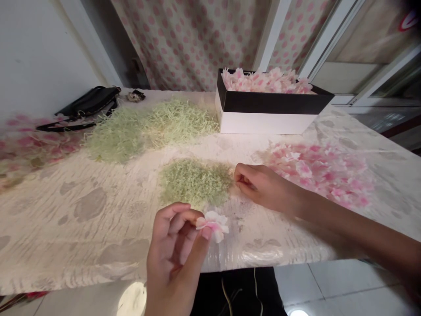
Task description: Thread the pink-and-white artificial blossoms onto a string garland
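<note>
My left hand (174,250) is raised above the near table edge, its thumb and fingers pinched on a small pink and white fabric flower (214,224). My right hand (259,184) rests on the table with its fingers curled together at the right edge of a small pile of green stamen threads (194,181); what its fingertips pinch is too small to make out. A spread of loose pink fabric petals (320,172) lies just right of that hand.
Larger heaps of green threads (148,127) lie further back. A black and white box (269,107) full of pink flowers stands at the back right. A black bag (87,105) sits at the back left, with more pink petals (23,140) along the left edge.
</note>
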A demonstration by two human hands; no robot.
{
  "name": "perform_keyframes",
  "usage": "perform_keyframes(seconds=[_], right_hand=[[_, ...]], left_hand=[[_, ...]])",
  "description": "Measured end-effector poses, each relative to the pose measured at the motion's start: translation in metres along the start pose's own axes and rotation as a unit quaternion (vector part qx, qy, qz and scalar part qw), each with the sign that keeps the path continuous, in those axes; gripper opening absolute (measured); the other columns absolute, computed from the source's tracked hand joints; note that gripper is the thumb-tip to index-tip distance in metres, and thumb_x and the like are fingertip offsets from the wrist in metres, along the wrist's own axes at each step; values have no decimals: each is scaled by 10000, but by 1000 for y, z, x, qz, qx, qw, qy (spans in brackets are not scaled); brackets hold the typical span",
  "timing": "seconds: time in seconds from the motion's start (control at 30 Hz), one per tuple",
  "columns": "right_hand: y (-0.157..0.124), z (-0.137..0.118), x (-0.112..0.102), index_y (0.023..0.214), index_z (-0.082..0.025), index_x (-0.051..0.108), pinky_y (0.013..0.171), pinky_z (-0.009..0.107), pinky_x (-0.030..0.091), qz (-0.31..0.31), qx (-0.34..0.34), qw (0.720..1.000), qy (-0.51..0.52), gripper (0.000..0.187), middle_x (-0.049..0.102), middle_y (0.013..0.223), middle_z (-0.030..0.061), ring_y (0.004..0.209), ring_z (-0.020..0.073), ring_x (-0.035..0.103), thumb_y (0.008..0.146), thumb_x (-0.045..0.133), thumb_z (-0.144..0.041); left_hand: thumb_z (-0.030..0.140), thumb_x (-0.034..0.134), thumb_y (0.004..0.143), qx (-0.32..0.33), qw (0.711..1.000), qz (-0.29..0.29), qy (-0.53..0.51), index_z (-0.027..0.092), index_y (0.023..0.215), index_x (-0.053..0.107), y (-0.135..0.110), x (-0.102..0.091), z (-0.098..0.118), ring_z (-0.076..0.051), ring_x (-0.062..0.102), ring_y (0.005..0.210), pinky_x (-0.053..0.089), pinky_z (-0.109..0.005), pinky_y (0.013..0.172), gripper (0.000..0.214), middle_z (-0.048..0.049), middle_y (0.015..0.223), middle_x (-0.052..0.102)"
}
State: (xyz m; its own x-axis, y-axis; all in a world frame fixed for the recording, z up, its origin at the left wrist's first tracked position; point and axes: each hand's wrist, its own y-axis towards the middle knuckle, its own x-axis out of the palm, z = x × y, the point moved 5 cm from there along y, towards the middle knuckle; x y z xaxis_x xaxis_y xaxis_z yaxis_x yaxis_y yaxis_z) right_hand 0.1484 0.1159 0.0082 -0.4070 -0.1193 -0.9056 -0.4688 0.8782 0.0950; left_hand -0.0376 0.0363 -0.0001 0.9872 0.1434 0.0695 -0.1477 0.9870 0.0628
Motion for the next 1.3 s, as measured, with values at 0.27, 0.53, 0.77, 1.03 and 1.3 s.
perform_keyframes(seconds=[0.27, 0.53, 0.77, 1.03, 1.3], right_hand=[[-9, 7, -16, 866, -201, 637, 698, 284, 513, 27, 55, 983, 174, 137, 708, 860, 25, 790, 163, 677, 888, 513, -145], [-31, -3, -13, 889, -220, 531, 696, 315, 544, -9, 119, 881, 458, 42, 718, 741, 6, 694, 148, 680, 904, 542, -182], [-44, -10, -18, 790, -205, 627, 775, 320, 547, 27, 133, 876, 463, 76, 702, 858, 28, 809, 162, 680, 843, 673, -237], [-56, -40, -8, 733, -252, 684, 949, 370, 482, 40, 40, 898, 437, 120, 624, 1117, 37, 1106, 199, 599, 806, 697, -156], [-60, -44, -1, 799, -256, 666, 708, 212, 494, 63, 56, 886, 456, 145, 687, 838, -31, 797, 105, 656, 853, 640, -124]], left_hand=[[124, 695, 799, 4, 1000, -2, 2, 268, 975, 569, -2, 2, 1, -94, 645, 711, 522, -142, 659, 260, 43, 800, 636], [120, 649, 842, 32, 999, -21, 4, 273, 1013, 543, -2, 13, 4, -94, 618, 729, 513, -151, 678, 253, 35, 819, 612], [128, 648, 850, 19, 999, -44, -3, 287, 1043, 510, -1, 20, -1, -93, 628, 737, 513, -151, 677, 286, 45, 822, 604], [96, 609, 873, 24, 995, -81, -46, 304, 1096, 478, -7, 35, 0, -110, 633, 812, 520, -204, 780, 332, 46, 835, 614], [90, 592, 882, 26, 993, -104, -53, 316, 1112, 469, -13, 39, -1, -111, 639, 806, 509, -200, 778, 345, 40, 840, 608]])
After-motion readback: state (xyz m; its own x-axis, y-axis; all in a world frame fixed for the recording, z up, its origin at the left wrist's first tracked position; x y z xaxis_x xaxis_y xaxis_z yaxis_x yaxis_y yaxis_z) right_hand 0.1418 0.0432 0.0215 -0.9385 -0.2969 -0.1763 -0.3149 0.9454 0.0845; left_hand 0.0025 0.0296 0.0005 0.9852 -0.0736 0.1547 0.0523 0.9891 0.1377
